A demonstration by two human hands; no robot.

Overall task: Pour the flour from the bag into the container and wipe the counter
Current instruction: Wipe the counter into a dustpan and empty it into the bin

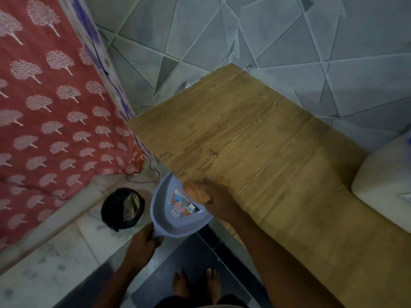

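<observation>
The wooden counter (255,138) runs from the middle to the lower right. My right hand (216,202) grips an orange cloth (196,192) at the counter's near left corner. Just below that corner a pale blue dustpan (169,215) with a red label is held level, and my left hand (144,241) grips its handle. At the right edge a white plastic container (387,187) stands on the counter, partly cut off. No flour bag is in view.
A small bin lined in black (123,208) stands on the floor left of the dustpan. A red patterned cloth (49,112) covers the left side. Grey tiled wall (289,41) rises behind the counter. My bare feet (195,285) are on the dark floor below.
</observation>
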